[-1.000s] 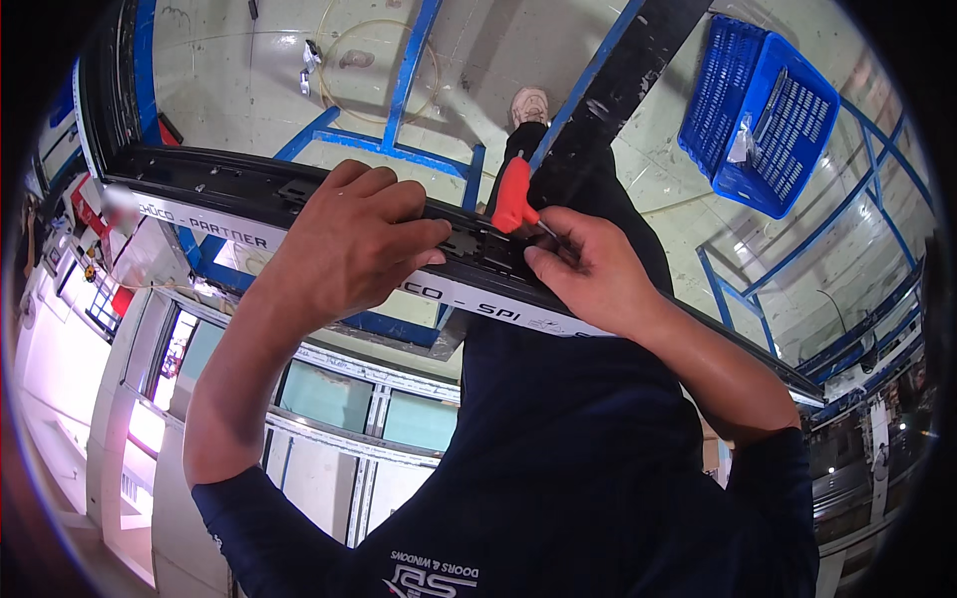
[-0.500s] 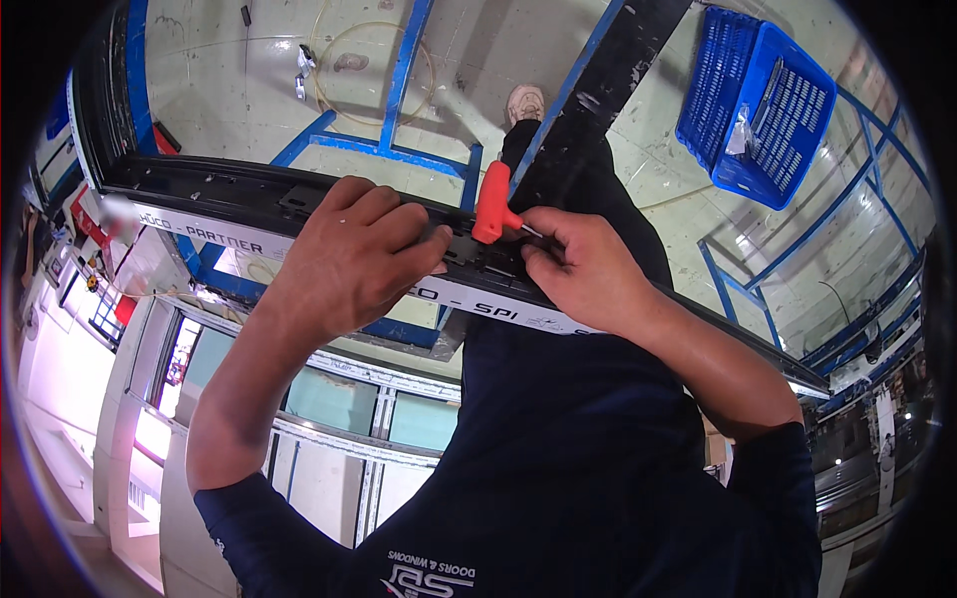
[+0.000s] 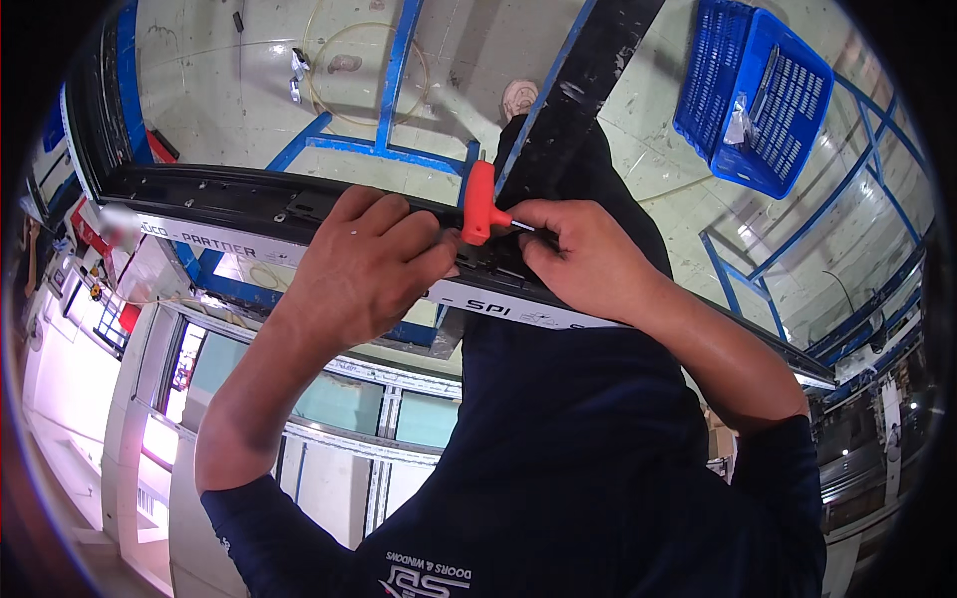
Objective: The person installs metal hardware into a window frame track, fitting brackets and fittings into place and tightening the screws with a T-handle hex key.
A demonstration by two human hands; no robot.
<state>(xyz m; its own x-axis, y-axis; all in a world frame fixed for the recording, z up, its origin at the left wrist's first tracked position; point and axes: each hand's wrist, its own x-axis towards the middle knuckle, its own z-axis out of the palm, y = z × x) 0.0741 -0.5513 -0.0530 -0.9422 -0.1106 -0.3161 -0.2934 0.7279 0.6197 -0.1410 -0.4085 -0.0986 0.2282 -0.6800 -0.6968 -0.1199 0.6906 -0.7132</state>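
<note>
A red-handled T-handle hex key lies over the black frame profile, which runs across in front of my body. My right hand pinches its thin metal shaft between thumb and forefinger, just right of the handle. Left of the handle, my left hand rests on the profile with its fingers curled closed. The thumb and forefinger come together close to the handle; what they grip is hidden beneath them. A white printed strip covers the profile's near side.
A blue plastic crate with some items inside stands on the floor at the far right. Blue metal stand bars and a wide black beam lie beyond the profile. A thin coiled hose is on the floor. Glazed frames stand at the lower left.
The red handle has shifted slightly left toward my left hand and turned a little, and more of its shaft shows. Both hands keep nearly the same places.
</note>
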